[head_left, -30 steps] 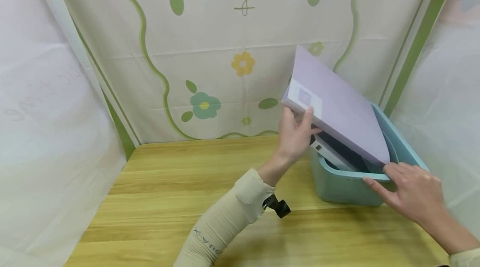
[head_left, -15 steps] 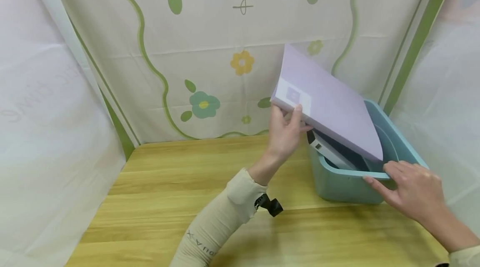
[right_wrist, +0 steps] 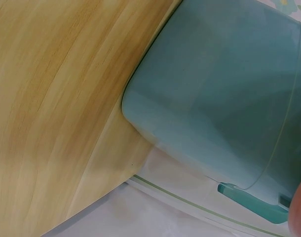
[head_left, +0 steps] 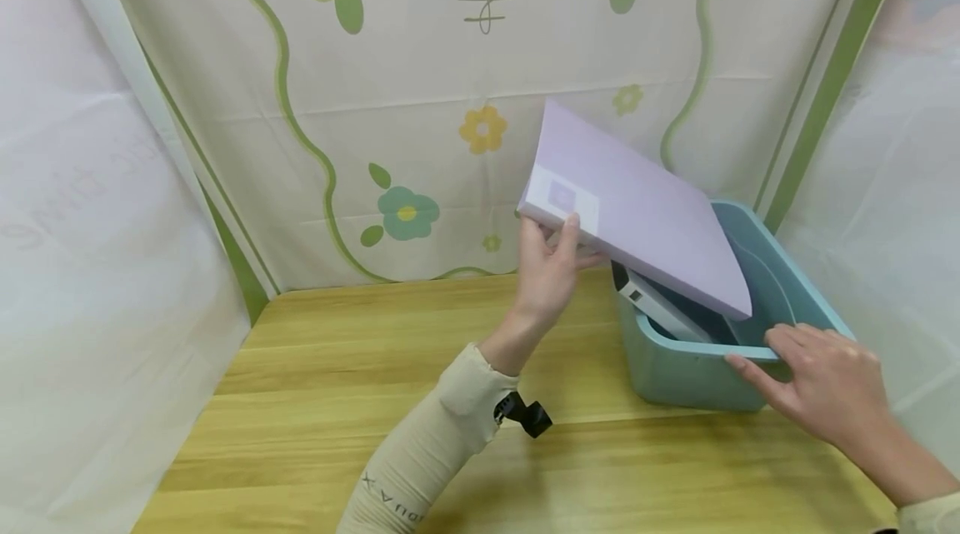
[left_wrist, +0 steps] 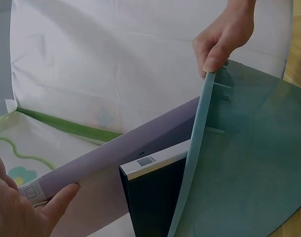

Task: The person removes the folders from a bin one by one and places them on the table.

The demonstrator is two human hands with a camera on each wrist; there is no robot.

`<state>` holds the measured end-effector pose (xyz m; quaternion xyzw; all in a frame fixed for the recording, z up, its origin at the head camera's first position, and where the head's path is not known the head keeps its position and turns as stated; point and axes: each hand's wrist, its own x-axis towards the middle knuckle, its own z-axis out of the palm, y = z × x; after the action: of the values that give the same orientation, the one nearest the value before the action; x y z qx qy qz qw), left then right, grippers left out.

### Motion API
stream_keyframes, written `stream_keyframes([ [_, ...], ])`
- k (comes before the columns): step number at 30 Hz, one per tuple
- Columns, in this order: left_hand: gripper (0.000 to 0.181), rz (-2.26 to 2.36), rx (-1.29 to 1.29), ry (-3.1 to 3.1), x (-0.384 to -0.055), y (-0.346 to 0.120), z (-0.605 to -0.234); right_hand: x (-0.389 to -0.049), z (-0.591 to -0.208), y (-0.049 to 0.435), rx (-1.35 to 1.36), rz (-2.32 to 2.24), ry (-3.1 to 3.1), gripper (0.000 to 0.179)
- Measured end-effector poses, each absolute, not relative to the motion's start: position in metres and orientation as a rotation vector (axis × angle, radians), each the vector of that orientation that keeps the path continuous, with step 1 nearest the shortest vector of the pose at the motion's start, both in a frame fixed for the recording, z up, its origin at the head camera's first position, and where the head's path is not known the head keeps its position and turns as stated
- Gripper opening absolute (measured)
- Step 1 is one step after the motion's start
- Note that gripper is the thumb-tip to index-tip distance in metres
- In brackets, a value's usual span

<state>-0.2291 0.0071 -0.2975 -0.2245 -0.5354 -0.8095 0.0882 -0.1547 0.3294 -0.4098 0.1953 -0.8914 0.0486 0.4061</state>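
My left hand (head_left: pixel 547 271) grips the spine end of a lilac binder (head_left: pixel 637 205), thumb on the spine near its white label. The binder slants over the blue-green plastic bin (head_left: pixel 697 376), its lower right end above the bin's inside. Under it, a dark binder with a white spine (head_left: pixel 663 309) leans in the bin, its end sticking out over the left rim. In the left wrist view the dark binder (left_wrist: pixel 155 197) shows beside the bin wall. My right hand (head_left: pixel 832 384) holds the bin's near rim at the right corner, thumb outside and fingers over the edge.
The bin stands on a wood-grain table (head_left: pixel 337 401), at its right side. A white cloth with printed flowers (head_left: pixel 405 59) hangs behind, and white cloth sides (head_left: pixel 97 226) close in left and right. A black wrist strap mount (head_left: pixel 528 416) sticks out from the left sleeve.
My left hand has drawn the lilac binder leftward, and its lower end has moved away from the right hand and off the near rim. The right hand stays on the rim.
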Motion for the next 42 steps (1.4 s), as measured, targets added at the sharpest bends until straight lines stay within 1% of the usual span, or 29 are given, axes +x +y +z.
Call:
stream_keyframes([
  [8, 0.033, -2.423, -0.656, -1.568, -0.232, -0.001, -0.299, -0.154, -0.41, 0.329, 0.489, 0.121, -2.247, 0.064],
  [18, 0.039, -2.408, -0.663, -1.569, -0.235, -0.014, -0.301, -0.155, -0.41, 0.33, 0.493, 0.118, -2.242, 0.065],
  [29, 0.036, -2.461, -0.633, -1.519, -0.237, -0.026, -0.304, -0.155, -0.411, 0.331, 0.484, 0.127, -2.263, 0.064],
  [36, 0.035, -2.487, -0.573, -1.495, -0.239, -0.037, -0.305, -0.156, -0.411, 0.33, 0.495, 0.117, -2.244, 0.066],
  [42, 0.036, -2.505, -0.576, -1.487, -0.24, -0.046, -0.309, -0.158, -0.411, 0.331, 0.498, 0.111, -2.243, 0.067],
])
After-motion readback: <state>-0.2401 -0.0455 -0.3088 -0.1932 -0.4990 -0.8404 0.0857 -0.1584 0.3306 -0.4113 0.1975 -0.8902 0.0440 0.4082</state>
